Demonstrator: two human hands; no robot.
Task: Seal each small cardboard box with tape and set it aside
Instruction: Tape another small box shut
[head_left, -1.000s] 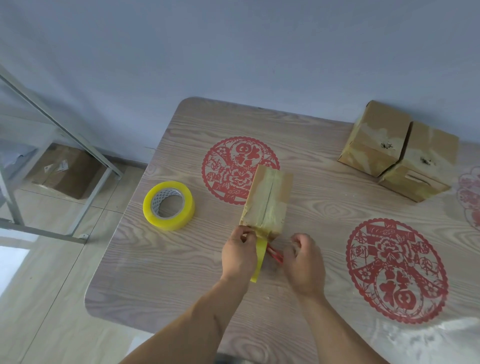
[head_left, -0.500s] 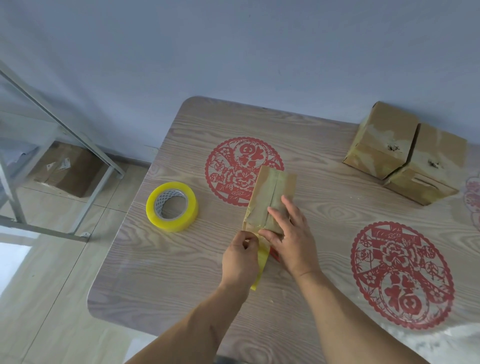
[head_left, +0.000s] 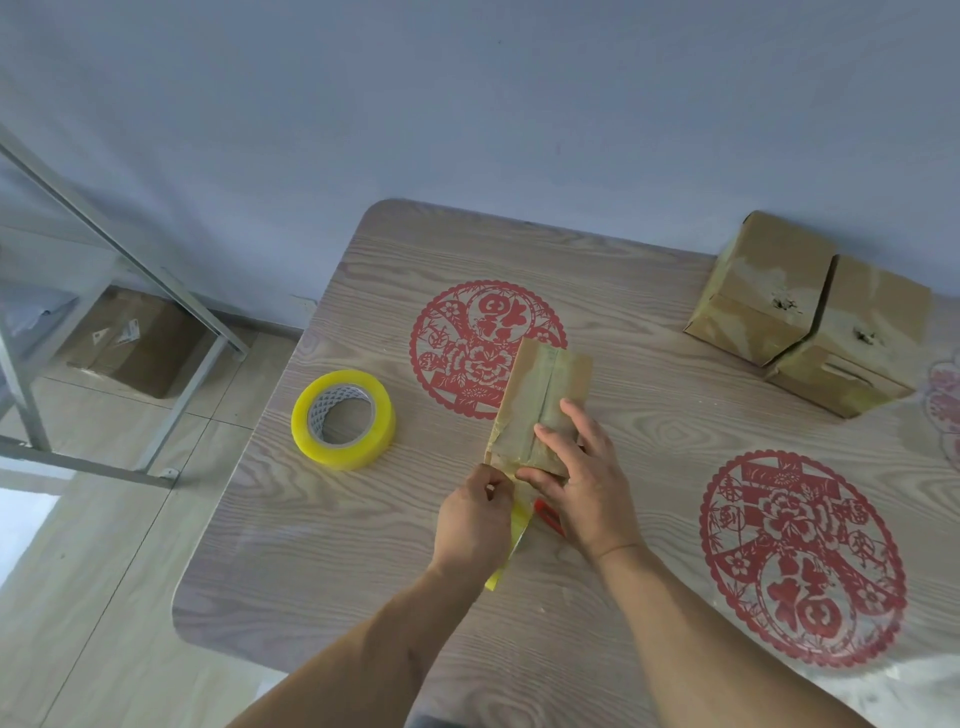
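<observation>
I am pressing my right hand (head_left: 582, 480) flat on top of the small cardboard box (head_left: 540, 410), fingers straight and lying along its taped seam, thumb reaching across its near edge. The box is lying on the table (head_left: 363, 545) directly ahead of both my hands, its long side running away from me and its far end overlapping the red paper-cut circle (head_left: 480, 348) on the tabletop.

My left hand (head_left: 475, 519) is sitting just beside my right, touching the box's near left corner. Its fingers are curling in and pinching the strip of yellow tape (head_left: 514, 540), which is running from the box's near end back under my left palm and poking out toward me by my wrist. Between my two hands, just under the heel of my right, a small red thing (head_left: 548, 514) is showing on the table; I cannot tell what it is.

Off to the left of my left hand, a little further away from me, the yellow tape roll (head_left: 343, 418) is lying flat on the table, apart from the box. Far to the right and beyond my right hand, two more cardboard boxes (head_left: 810, 317) are standing touching each other near the table's back edge by the wall. To the right of my right forearm, another red paper-cut circle (head_left: 800, 558) is lying on the tabletop.
</observation>
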